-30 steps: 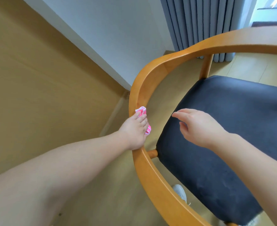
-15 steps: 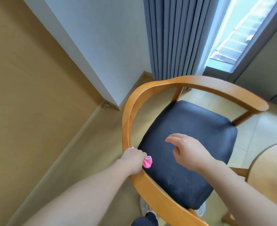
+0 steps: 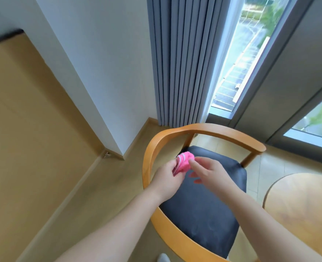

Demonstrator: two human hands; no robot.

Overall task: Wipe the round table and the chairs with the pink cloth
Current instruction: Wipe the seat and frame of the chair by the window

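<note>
One chair (image 3: pixel 203 205), one pink cloth (image 3: pixel 184 161) — left hand (image 3: pixel 167 178) grips it, right hand (image 3: pixel 207 171) fingers loose

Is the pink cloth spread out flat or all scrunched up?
Scrunched up: the pink cloth is a small bunched lump gripped by the left hand.

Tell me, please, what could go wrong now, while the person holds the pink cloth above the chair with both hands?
1. The pink cloth is bunched between the left hand and the right hand, above the dark seat. If it is being passed over, it may slip and fall.
2. A bunched cloth would probably wipe only a narrow strip of the wooden armrest.
3. The round table stands close by on the right; an elbow might knock it.
</note>
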